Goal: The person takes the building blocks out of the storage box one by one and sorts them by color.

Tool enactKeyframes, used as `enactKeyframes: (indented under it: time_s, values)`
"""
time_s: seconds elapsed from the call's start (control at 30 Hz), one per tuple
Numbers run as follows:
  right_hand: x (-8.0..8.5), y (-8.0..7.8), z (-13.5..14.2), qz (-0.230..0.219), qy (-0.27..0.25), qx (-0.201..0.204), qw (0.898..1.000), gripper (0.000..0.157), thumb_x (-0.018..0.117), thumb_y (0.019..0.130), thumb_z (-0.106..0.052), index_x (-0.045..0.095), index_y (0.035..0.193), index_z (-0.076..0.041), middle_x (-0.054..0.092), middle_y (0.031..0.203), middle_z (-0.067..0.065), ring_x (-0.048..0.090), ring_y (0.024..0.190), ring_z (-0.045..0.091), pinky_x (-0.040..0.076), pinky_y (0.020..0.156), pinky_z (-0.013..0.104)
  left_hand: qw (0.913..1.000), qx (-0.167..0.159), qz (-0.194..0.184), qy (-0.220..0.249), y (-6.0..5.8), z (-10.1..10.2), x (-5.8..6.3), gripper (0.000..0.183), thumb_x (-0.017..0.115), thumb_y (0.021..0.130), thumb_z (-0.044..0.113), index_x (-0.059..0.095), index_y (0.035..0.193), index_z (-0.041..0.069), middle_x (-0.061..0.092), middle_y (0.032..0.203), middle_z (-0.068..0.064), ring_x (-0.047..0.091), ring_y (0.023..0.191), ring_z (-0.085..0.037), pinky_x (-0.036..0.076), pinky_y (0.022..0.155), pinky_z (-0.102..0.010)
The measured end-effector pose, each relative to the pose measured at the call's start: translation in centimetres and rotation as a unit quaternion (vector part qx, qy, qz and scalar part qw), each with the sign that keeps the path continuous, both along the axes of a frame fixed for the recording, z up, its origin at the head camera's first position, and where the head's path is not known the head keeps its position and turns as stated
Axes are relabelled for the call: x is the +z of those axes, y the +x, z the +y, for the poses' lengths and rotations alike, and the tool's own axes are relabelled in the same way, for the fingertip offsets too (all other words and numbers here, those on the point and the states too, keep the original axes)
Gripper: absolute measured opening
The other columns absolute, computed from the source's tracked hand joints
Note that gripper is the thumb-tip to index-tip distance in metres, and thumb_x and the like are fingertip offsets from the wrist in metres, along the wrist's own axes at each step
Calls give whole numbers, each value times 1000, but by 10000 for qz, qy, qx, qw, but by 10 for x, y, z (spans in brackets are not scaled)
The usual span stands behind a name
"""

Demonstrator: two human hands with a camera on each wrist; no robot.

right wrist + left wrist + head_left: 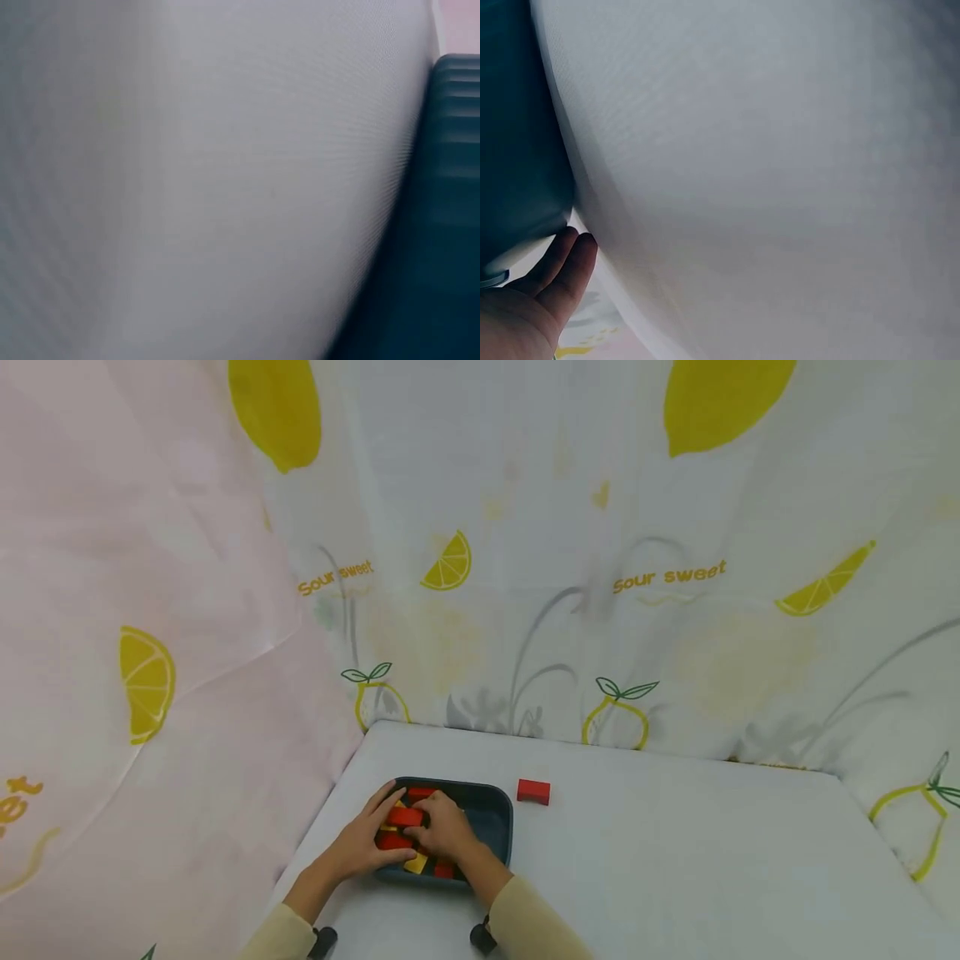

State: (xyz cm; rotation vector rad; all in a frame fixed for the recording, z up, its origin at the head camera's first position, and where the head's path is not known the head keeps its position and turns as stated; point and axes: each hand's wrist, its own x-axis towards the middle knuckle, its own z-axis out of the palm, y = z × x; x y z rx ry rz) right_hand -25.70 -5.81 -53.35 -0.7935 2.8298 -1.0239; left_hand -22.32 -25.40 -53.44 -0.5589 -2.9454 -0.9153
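Note:
In the head view, a dark blue tray (491,820) holds several red and yellow blocks, mostly toward its left side. My right hand (447,831) reaches into it, pinching the right end of a red block (405,817) between thumb and fingers. At the tray's left end, my left hand (362,845) lies spread, its thumb reaching over a lower red block (393,841). The left wrist view shows two of its fingers (568,277) fairly straight beside the tray's outer wall. A yellow block (416,863) lies near the tray's front. The right wrist view shows the tray's ribbed side (442,195), without the hand.
One red block (533,792) sits on the white table (675,852), just right of the tray. A lemon-printed curtain (480,643) hangs behind the table and along its left side. Dark wrist cameras (482,937) are worn under both pale sleeves.

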Motion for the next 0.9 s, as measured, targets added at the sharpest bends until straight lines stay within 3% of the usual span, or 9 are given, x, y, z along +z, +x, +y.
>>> enactKeyframes:
  time_s: [0.07,0.2,0.53,0.9]
  values:
    - [-4,7,-1,-115,-6,-11,9999,41,74,89,-37,70,119,-11,59,105,1,53,83,9,48,71,20,9999,31,-113,-23,7,-1,-5,101,74,77,63,29,157,20,18,165,-8,45,135,-40,46,98,-63]
    - [-4,10,-2,-9,-8,-146,9999,39,74,89,-36,70,119,-12,59,104,1,53,84,11,48,71,22,9999,93,-127,-22,8,-1,-6,100,72,77,66,27,157,25,15,166,-2,45,136,-37,45,100,-62]
    - [-6,8,-5,-181,107,-11,9998,43,73,89,-37,68,124,-12,60,107,2,54,84,11,48,70,21,9997,58,-233,-88,7,-5,-3,102,74,76,64,29,157,19,16,166,-4,43,138,-38,45,100,-62]
    - [-6,5,-2,-31,-93,78,9999,42,73,90,-34,69,124,-11,54,104,0,50,80,7,45,66,16,9999,19,-130,-110,4,-3,0,103,75,76,63,29,156,18,17,165,-7,44,137,-38,44,101,-62]
